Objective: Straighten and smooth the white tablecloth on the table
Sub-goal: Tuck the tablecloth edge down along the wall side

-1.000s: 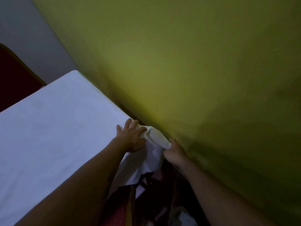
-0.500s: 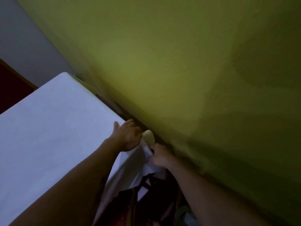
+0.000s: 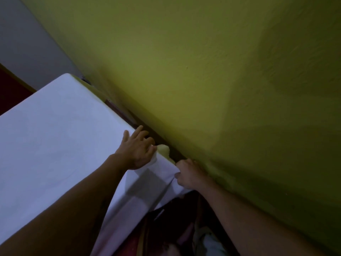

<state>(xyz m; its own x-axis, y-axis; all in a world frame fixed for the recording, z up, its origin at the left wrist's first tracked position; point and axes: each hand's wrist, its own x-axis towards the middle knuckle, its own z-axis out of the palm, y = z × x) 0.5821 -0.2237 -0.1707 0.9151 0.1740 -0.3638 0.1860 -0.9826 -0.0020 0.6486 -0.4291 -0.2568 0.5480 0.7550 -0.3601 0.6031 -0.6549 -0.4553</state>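
Observation:
The white tablecloth [image 3: 55, 145] covers a table that stands against a yellow-green wall. My left hand [image 3: 137, 149] lies flat on the cloth at the table's near corner by the wall, fingers spread, pressing it down. My right hand [image 3: 188, 173] is closed on the cloth's hanging corner just below the table edge, close to the wall. Between the two hands the cloth runs taut over the corner, with a small bunched bit [image 3: 164, 149] sticking up beside my left fingertips.
The yellow-green wall [image 3: 221, 89] runs right along the table's far edge, with a narrow dark gap [image 3: 120, 111] between them. Below the hanging cloth lie dark red items and a pale bundle [image 3: 208, 241]. A dark red surface [image 3: 11, 89] shows at far left.
The bunched corner of cloth has been pulled down and flattened. My right hand moved down and slightly toward me, gripping the corner, and my left hand spread flat on the table corner.

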